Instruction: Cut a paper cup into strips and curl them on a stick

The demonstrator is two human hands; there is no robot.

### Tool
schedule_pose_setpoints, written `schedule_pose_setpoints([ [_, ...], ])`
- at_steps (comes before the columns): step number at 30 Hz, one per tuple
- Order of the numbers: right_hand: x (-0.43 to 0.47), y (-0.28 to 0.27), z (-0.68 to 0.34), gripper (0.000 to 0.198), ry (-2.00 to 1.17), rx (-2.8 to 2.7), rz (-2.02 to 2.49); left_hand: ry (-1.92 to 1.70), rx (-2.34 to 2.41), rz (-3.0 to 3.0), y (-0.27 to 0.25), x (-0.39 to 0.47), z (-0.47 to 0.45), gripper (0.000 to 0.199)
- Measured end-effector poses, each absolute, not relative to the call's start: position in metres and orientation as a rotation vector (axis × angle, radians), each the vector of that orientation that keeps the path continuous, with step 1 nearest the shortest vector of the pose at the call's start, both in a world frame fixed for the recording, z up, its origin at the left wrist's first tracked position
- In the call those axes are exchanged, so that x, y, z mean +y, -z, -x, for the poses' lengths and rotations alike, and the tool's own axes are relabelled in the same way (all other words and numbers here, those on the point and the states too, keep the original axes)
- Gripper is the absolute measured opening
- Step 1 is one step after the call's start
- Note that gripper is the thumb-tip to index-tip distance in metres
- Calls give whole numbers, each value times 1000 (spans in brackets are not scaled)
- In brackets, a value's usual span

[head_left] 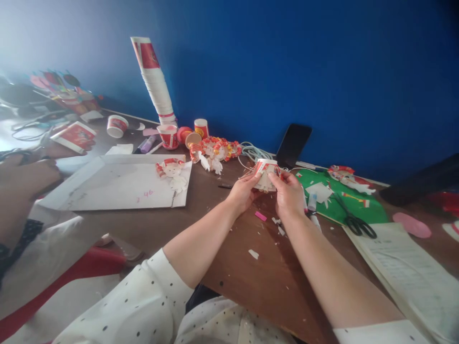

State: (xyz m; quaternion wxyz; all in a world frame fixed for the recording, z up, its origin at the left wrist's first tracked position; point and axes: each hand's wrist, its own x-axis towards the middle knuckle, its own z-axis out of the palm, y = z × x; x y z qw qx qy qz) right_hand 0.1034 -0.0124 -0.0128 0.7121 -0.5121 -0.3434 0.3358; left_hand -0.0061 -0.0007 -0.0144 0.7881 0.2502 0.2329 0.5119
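Between my two hands is a red and white paper cup [267, 166], its round end up and its lower part cut into pale shapes. My left hand [244, 192] grips its left side, thumb on the front. On the other side my right hand [289, 193] holds it the same way, thumb pressed near the middle. The fingers behind the cup are hidden. Just below lie a small pink piece [260, 216] and white paper scraps [254, 254] on the brown table [229, 267].
At the left, a co-worker's hands [68, 148] hold another piece of cup. A tall leaning cup stack [158, 91], cut-cup crafts [218, 153] and a phone [293, 143] stand along the blue wall. Black scissors [360, 224] lie right, by a green sheet [373, 208] and papers [412, 277]. A white board [118, 184] lies left.
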Motion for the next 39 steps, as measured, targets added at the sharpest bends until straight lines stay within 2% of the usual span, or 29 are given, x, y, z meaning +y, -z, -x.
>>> schedule_pose_setpoints([
  [12, -15, 6, -98, 26, -1123, -589, 968, -1146, 570, -644, 11, -4, 6, 31],
  [22, -15, 19, -97, 27, -999, -705, 1081, -1139, 520, -613, 16, -1, 7, 35],
  [31, -21, 13, -95, 25, -1143, -755, 950, -1177, 656, -587, 20, 2, 7, 38],
  [39, -22, 14, -95, 30, -1138, -781, 987, -1223, 656, -585, 18, 1, 7, 38],
])
